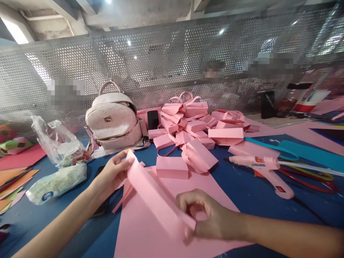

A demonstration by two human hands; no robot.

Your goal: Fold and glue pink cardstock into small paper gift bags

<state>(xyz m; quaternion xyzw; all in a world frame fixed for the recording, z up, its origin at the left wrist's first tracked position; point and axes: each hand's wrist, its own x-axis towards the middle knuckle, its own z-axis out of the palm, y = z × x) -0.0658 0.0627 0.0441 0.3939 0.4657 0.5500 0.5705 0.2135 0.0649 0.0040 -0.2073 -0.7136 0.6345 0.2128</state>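
Observation:
A folded strip of pink paper [154,195] is stretched between my hands, slanting down to the right. My left hand [118,168] pinches its upper end. At the lower end, my right hand [205,215] has its fingers closed on the strip; the fingertips there are slightly blurred. Beneath lies a large pink sheet [145,233] on the blue table [75,211]. Just beyond the strip sits a small folded pink paper box [172,167], and behind it rises a heap of pink paper pieces [185,125], some with looped handles.
A pink glue gun [266,168] with a cable lies at the right, near teal paper [311,152]. A pale backpack [115,122], a phone [153,120] and a plastic bag [60,143] stand toward the back. A wrapped packet [57,182] is at the left.

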